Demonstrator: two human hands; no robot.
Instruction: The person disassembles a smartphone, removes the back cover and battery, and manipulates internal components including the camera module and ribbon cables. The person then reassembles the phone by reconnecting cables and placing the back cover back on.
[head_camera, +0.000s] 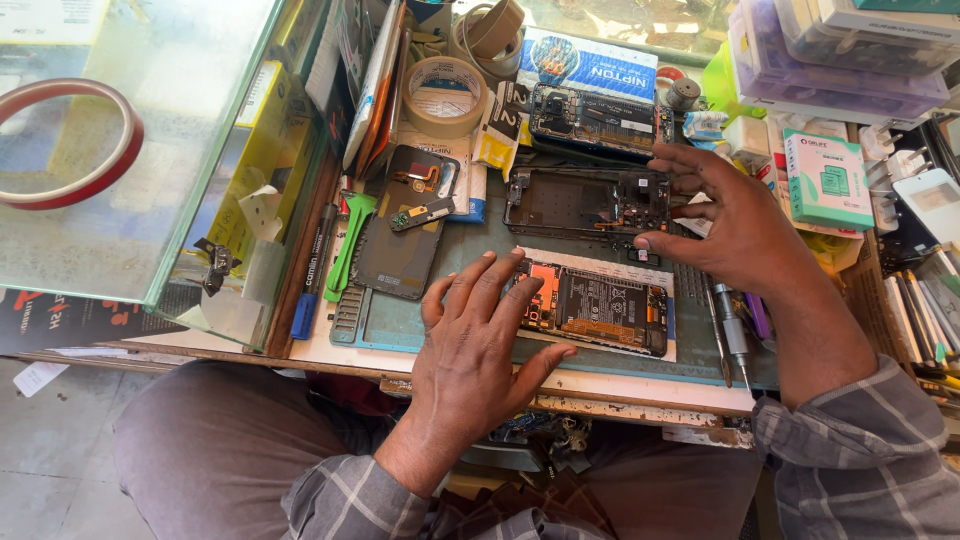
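Figure: a phone repair bench seen from above the worker's lap. A glass display case (150, 150) takes up the left of the view, with a red-rimmed tape ring (65, 140) lying on its top. On the blue-green work mat (400, 320) three opened handsets lie apart from one another: a stripped middle frame (585, 202) at centre, an opened phone (600, 120) behind it, and the nearest phone (605, 310), back removed, its orange-taped board and dark battery exposed, resting on a white sheet at the near edge of the mat. A detached dark back cover (405, 225) lies to the left with a small flex part on it, beside a green plastic pry tool (350, 240). The left hand (480, 350) lies flat with fingers spread, fingertips on the left end of the nearest phone, holding nothing. The right hand (735, 225) is likewise spread, its fingertips touching the right end of the middle frame; whether it pinches a small part there cannot be told. A screwdriver (733, 335) lies unused just right of the nearest phone. As judged from this layout, disassembly is complete, while board refitting, closure and screwing down remain undone. Rolls of masking tape (445, 95) sit at the rear.
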